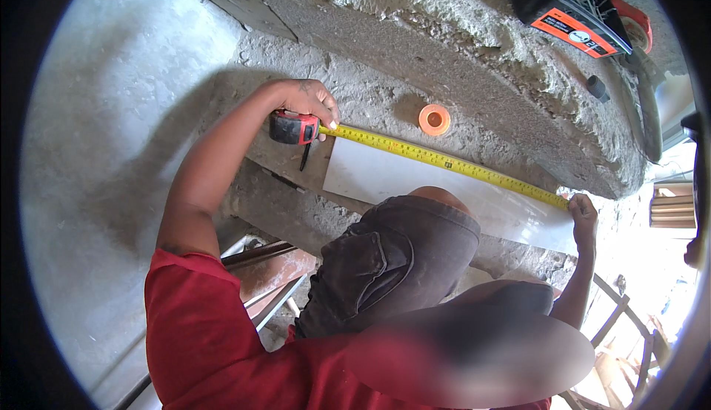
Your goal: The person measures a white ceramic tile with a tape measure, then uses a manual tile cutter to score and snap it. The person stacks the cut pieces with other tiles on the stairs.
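Observation:
My left hand grips a red and black tape measure, with a black pen-like object pointing down beneath it. A yellow blade stretches from the case along the far edge of a long white board or tile on the rough concrete step. At the right, my right hand pinches the blade's far end at the board's edge. A small orange ring-shaped item lies just beyond the blade. My bent knee partly hides the board's near side.
A rough concrete ledge rises behind, carrying a black and orange box with metal bits and a small dark cylinder. A smooth grey wall stands left. Another slim marker lies below the tape case. Metal frames show at lower right.

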{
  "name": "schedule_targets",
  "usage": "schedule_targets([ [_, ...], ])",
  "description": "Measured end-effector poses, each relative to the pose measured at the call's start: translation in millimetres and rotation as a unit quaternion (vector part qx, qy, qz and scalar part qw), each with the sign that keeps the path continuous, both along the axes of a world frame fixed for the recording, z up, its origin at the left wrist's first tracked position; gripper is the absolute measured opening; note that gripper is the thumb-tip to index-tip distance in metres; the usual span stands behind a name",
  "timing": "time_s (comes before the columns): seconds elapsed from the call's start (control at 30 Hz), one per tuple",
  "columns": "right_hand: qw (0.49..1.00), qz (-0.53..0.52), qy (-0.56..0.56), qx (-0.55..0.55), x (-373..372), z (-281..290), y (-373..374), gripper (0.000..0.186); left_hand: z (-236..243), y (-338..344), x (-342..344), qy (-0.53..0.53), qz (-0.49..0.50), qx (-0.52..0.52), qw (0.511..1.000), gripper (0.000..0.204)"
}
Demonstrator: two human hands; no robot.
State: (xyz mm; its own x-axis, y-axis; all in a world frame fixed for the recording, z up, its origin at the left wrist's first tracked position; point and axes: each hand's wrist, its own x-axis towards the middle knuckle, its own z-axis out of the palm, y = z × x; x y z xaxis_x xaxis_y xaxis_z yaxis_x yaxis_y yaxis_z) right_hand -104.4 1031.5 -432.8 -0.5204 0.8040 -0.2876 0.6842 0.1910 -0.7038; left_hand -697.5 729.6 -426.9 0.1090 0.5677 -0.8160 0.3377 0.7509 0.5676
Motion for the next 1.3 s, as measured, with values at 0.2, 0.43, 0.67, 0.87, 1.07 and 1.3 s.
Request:
schedule_targets([
  [0.2,1.000,0.000,0.011,-0.004,-3,1,-1,0.016,3,1,1,-0.003,-0.006,-0.002,1.000,0.028],
  [0.43,0.999,0.011,-0.020,0.047,-10,6,-6,0.016,1,-1,0,0.007,-0.007,0.005,1.000,0.026],
  [0.67,0.993,0.014,-0.034,0.116,-13,7,-8,0.018,-9,-1,-9,0.080,-0.149,0.131,0.977,0.030],
  [0.87,0.995,-0.035,-0.044,0.086,-21,9,-13,0.010,-7,0,-2,0.003,0.015,0.020,1.000,0.018],
  [1.07,0.994,-0.048,-0.012,0.095,-23,4,-11,0.009,-3,2,1,-0.020,0.043,0.001,0.999,0.015],
  [1.3,0.991,-0.033,-0.026,0.130,-22,6,-11,0.006,-3,2,1,-0.008,0.049,-0.011,0.999,0.014],
])
